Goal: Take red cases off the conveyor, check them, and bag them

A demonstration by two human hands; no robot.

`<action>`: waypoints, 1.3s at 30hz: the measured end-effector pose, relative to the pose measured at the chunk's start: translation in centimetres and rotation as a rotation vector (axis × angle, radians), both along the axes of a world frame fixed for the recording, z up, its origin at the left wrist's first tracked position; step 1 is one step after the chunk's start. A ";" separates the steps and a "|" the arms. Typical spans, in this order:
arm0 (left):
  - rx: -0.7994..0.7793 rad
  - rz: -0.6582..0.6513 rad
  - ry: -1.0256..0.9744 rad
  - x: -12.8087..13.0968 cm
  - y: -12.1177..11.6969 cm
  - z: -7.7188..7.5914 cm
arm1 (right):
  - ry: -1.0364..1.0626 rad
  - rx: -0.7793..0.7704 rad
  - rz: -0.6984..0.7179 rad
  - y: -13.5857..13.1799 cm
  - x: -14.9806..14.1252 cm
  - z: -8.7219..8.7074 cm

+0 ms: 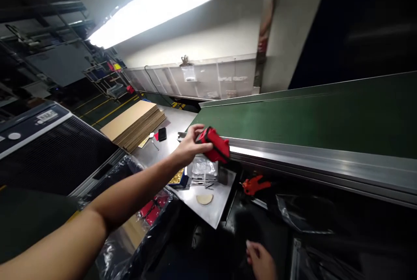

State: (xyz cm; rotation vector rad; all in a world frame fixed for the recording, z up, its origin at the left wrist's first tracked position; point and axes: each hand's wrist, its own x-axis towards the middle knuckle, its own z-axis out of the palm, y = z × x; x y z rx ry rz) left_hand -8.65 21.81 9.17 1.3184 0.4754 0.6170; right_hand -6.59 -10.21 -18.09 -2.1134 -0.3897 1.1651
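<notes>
My left hand [190, 145] grips a red, boxy part with black edges [219, 146] and holds it in the air over the near edge of the conveyor. Low in the view, my right hand [260, 260] has its fingers curled together. A small pale spot shows at its fingertips, too blurred to name. Beneath the red part sits a clear plastic tray [204, 168] on a metal work plate [216, 215]. A blue bin of small brass-coloured pieces [177, 178] stands beside it, and a beige half-round piece [204, 199] lies in front.
A green conveyor belt [312, 117] with a metal rail [312, 156] runs off to the right. An orange-handled tool [256, 185] hangs below it. Stacked cardboard sheets [133, 123] and a black phone-like object [162, 134] lie left. Red parts [152, 212] rest in a plastic-lined box [130, 251].
</notes>
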 end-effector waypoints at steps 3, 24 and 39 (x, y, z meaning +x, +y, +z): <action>-0.164 0.075 0.051 -9.3 1.2 -3.6 | -0.031 -0.041 0.054 8.8 -1.7 -2.0; -1.144 -0.148 -0.216 -24.3 0.3 -9.8 | 0.008 -0.077 -0.113 18.7 -6.3 6.2; -1.040 -0.060 -0.085 -18.9 -3.7 -7.9 | -0.338 0.869 0.597 16.7 -3.5 21.6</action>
